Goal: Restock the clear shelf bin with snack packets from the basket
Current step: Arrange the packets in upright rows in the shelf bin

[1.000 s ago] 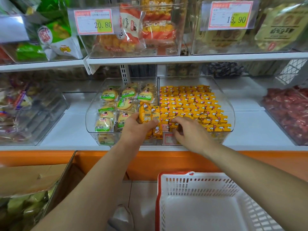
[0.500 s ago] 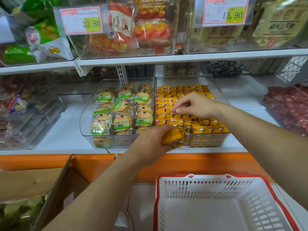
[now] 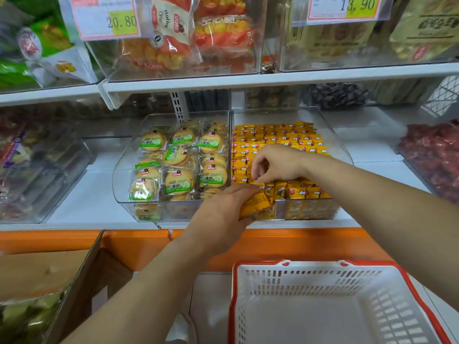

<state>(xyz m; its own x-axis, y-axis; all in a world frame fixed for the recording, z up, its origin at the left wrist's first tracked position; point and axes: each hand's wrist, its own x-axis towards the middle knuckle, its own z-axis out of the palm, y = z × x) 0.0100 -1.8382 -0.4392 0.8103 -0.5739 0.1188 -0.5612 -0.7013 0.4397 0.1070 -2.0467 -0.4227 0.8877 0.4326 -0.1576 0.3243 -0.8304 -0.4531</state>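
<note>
clear plastic bin [image 3: 332, 135], glossy packets [image 3: 257, 204] — matt basket [image 3: 310, 276]

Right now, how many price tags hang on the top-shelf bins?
2. The 20.80 tag sits upper left; the 13.90 tag sits upper right. More could lie outside the frame.

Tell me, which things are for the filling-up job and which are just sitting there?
For the job: left hand, yellow packets, right hand, clear bin, basket.
Just sitting there: biscuit packs, price tags, cardboard box, red sweets.
</note>
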